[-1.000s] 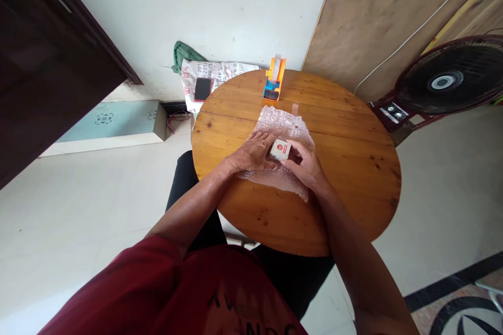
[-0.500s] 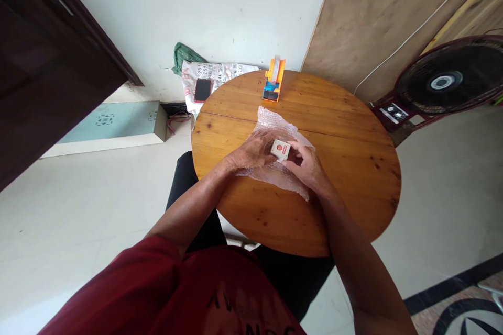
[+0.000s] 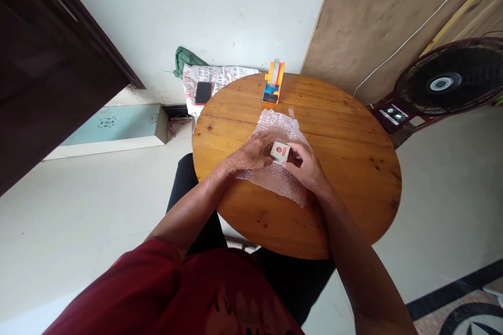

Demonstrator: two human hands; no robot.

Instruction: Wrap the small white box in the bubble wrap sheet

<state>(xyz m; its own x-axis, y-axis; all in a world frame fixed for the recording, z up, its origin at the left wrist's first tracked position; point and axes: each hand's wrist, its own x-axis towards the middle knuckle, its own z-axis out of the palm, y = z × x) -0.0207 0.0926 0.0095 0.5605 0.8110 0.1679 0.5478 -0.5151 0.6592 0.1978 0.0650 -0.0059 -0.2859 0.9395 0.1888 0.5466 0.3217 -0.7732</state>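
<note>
A small white box with a red print on top sits on a sheet of clear bubble wrap near the middle of the round wooden table. Against the box's left side, my left hand rests over the wrap with its fingers bent, its fingertips partly hidden. From the right, my right hand holds the box between thumb and fingers. At the far side of the wrap, a short clear strip sticks up, looking like tape.
An orange and blue tape dispenser stands at the far edge of the wooden table. Beyond the table's left edge, a phone lies on a printed white sack. A dark fan is at the right.
The bubble wrap lies slightly differently, its near corner shifted toward me and its far edge flatter. The clear strip now shows at the far side. Both hands stay at the box.
</note>
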